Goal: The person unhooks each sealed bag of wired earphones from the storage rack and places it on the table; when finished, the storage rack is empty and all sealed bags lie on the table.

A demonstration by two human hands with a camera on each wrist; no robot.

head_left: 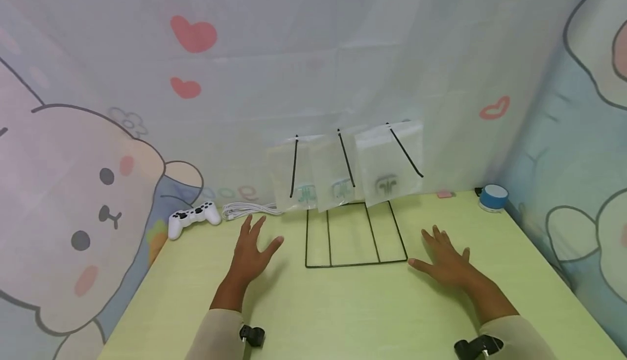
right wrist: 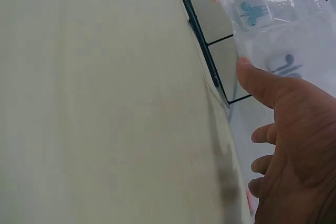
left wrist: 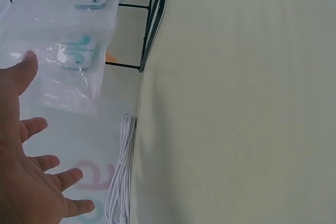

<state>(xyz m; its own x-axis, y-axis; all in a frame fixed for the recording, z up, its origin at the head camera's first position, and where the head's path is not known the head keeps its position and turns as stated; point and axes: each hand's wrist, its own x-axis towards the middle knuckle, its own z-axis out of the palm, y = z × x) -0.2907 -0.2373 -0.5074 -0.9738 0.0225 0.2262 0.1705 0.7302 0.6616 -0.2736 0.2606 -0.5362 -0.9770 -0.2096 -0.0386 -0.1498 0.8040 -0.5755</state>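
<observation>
Standing toward the back of the bench (head_left: 343, 311), black and wiry: the rack (head_left: 354, 264); hanging side by side from three slanting prongs (head_left: 346, 159): translucent bags (head_left: 325, 166), showing earphones (head_left: 342, 189), teal in two, dark in the rightmost.

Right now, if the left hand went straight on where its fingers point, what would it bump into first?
The left hand would probably meet the bundled white cable, though height is unclear; it might pass above and touch the printed backdrop.
</observation>
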